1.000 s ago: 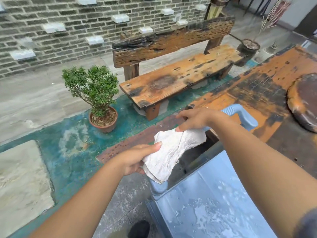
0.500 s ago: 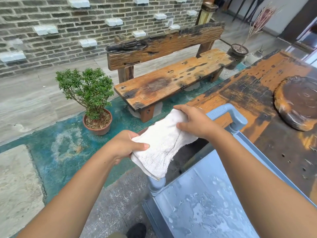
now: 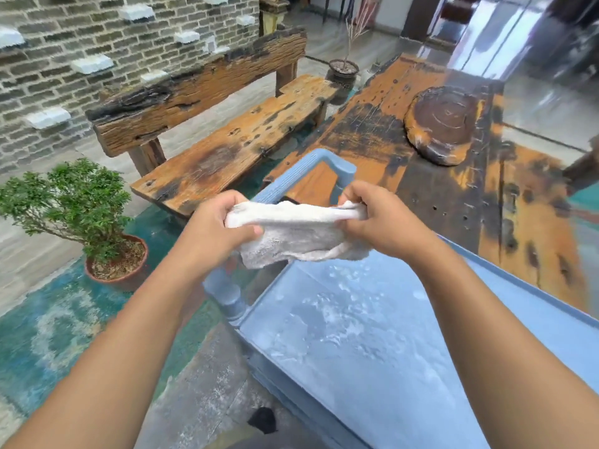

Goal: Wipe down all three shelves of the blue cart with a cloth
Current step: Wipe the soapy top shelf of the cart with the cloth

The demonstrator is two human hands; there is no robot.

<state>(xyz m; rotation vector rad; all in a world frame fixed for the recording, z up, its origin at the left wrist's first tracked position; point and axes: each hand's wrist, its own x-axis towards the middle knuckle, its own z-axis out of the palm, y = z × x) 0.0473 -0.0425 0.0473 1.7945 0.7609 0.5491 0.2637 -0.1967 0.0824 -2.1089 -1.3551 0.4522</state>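
The blue plastic cart [image 3: 372, 351] shows its wet, foam-streaked top shelf, the handle [image 3: 301, 176] at its far end. Above that far edge, the left hand [image 3: 214, 228] and right hand [image 3: 376, 218] stretch a white terry cloth [image 3: 298, 234] between them, fingers clenched on its ends.

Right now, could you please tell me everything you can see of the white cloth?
The white cloth looks like worn terry towelling, rumpled and slightly greyed. It is stretched roughly level between the left hand and the right hand, each gripping one end, with loose folds sagging beneath. It hangs in the air above the far end of the blue cart's top shelf, just in front of the cart handle, touching only the hands.
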